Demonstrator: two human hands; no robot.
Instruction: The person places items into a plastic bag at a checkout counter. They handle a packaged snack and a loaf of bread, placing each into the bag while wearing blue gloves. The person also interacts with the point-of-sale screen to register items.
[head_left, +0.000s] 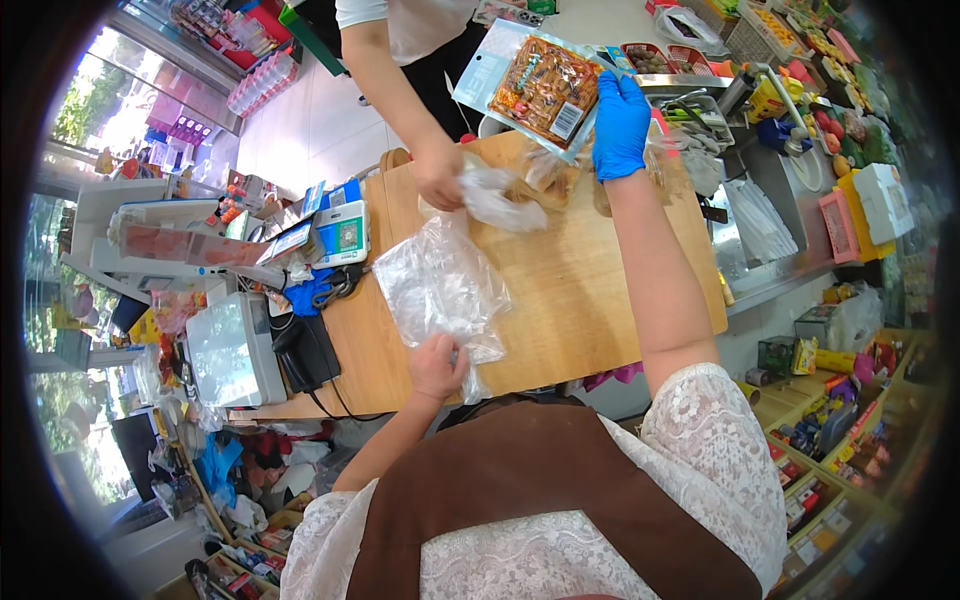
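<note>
My right hand (621, 124), in a blue disposable glove, holds a flat sealed food packet (546, 90) by its right edge, above the far side of the table. Reddish-brown food shows through the packet's clear window, and its front bears a barcode. My bare left hand (439, 366) has its fingers curled on the near edge of a crumpled clear plastic bag (442, 281) lying on the wooden table (577, 300). Across the table, another person's hand (437, 176) grips a whitish plastic bag (499, 199). Beside it lie bagged brownish food items (551, 180).
To the left stand a payment device (341, 234) bearing a printed code, a black handheld scanner (294, 360) with a cable, and a pale flat-topped device (234, 349). A steel sink (772, 217) adjoins the table's right side. Fruit baskets (649, 60) stand beyond.
</note>
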